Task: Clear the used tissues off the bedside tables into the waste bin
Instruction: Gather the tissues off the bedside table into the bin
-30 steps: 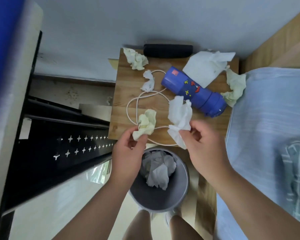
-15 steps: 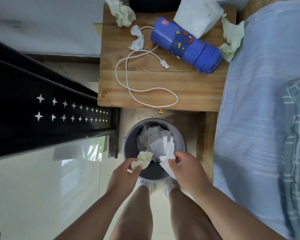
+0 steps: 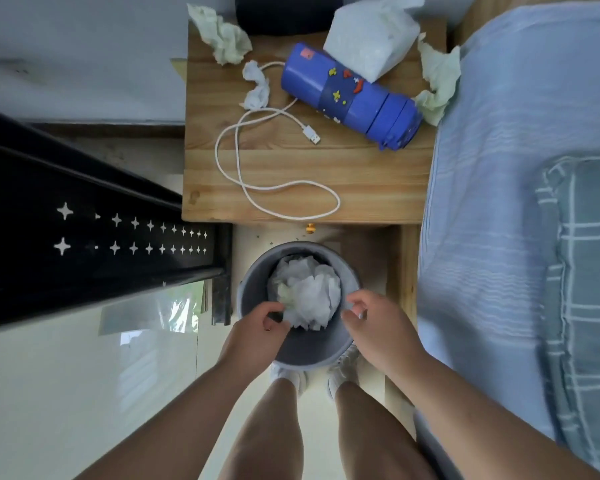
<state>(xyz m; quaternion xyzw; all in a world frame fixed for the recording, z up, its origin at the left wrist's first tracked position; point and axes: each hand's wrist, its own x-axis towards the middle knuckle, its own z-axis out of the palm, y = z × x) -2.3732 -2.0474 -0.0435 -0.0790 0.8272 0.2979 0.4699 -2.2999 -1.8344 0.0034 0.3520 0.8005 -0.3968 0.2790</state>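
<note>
Grey waste bin (image 3: 248, 285), on the floor before the wooden tabletop (image 3: 361, 181). It now contains the pale green tissue (image 3: 286, 294) and white tissue (image 3: 314, 297) that were held above it half a second ago.

- **Hands:** left hand (image 3: 257, 329) and right hand (image 3: 373, 320) are over the rim, fingers loosely curled, empty.
- **Outstanding on tabletop:** rear green tissue (image 3: 227, 38), small white tissue (image 3: 257, 86), large white tissue (image 3: 374, 36), bedside green tissue (image 3: 437, 84).

Task judged part-complete.

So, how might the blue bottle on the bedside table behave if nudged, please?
The blue bottle lies on its side, so it would probably roll. It looks rigid, unlikely to crush. Its cap end sits near the table edge, so it might drop.
</note>
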